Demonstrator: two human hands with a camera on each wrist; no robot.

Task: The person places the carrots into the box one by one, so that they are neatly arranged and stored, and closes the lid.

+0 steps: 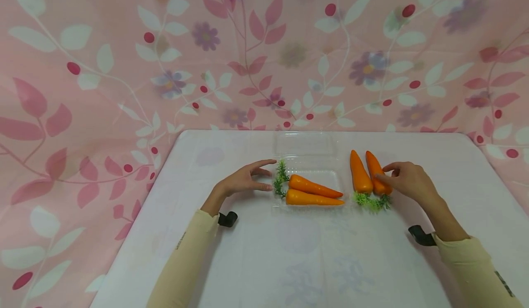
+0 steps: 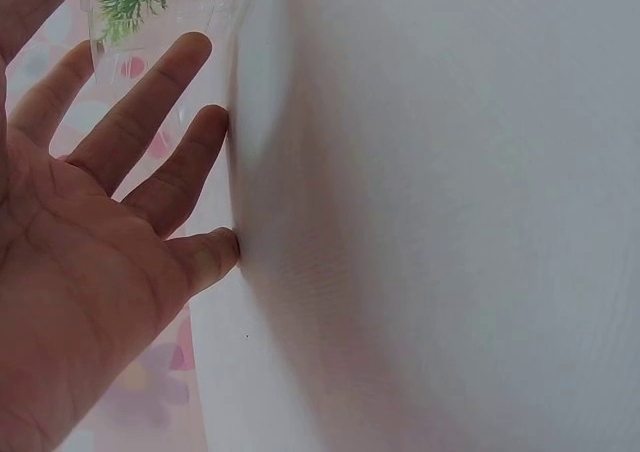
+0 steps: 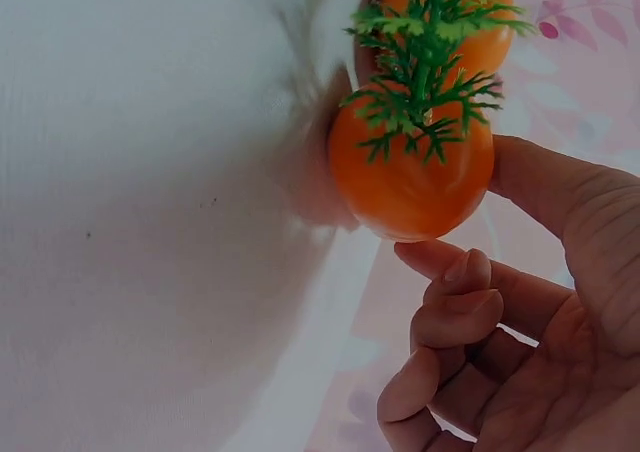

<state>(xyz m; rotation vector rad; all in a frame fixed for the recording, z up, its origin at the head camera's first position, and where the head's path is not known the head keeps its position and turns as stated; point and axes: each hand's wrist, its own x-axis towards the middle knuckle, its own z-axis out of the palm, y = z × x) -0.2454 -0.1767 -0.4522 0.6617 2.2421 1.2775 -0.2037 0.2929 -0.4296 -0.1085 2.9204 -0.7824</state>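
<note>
Found left hand (image 1: 239, 179) beside left edge of clear plastic container (image 1: 324, 176), fingers spread, holding nothing; could not tell whether touching the rim. Saw lid (image 1: 303, 143) folded back on far side. Noted two boxed carrots (image 1: 314, 198) inside, side by side, leafy tops leftward, tips pointing right. Farther right, recorded left loose carrot (image 1: 360, 175) on white tablecloth (image 1: 248, 262), near right loose carrot (image 1: 375, 170). Observed right hand (image 1: 409, 179) pinching the latter between thumb and forefinger, other fingers curled.
</note>
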